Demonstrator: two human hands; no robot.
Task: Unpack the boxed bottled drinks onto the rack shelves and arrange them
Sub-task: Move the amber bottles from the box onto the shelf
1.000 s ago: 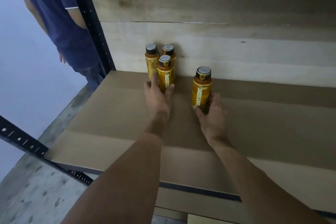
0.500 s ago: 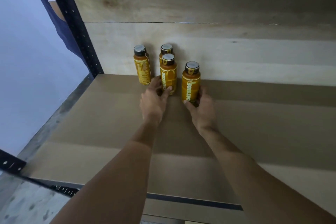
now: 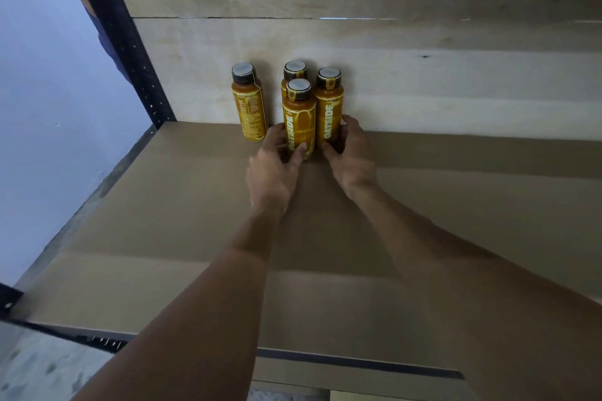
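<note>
Brown board rack shelf (image 3: 163,221), back-left corner by the pale plywood back wall (image 3: 423,91) and the black perforated steel upright (image 3: 130,52): the stray bottle has just joined the group.

Both forearms reach across the shelf to its back edge. The left hand (image 3: 273,169) curls round the foot of the front amber bottle with the dark cap (image 3: 299,117); the right hand (image 3: 353,159) grips the right amber bottle (image 3: 329,107), which a second ago stood apart toward the front edge and now sits touching the front one. A third amber bottle (image 3: 294,70) stands close behind them at the wall. The leftmost amber bottle (image 3: 249,107), earlier tight against the cluster, now stands alone nearer the upright with a gap beside it. All four stand upright on the shelf; judging by that gap, the arranging is not finished.
</note>
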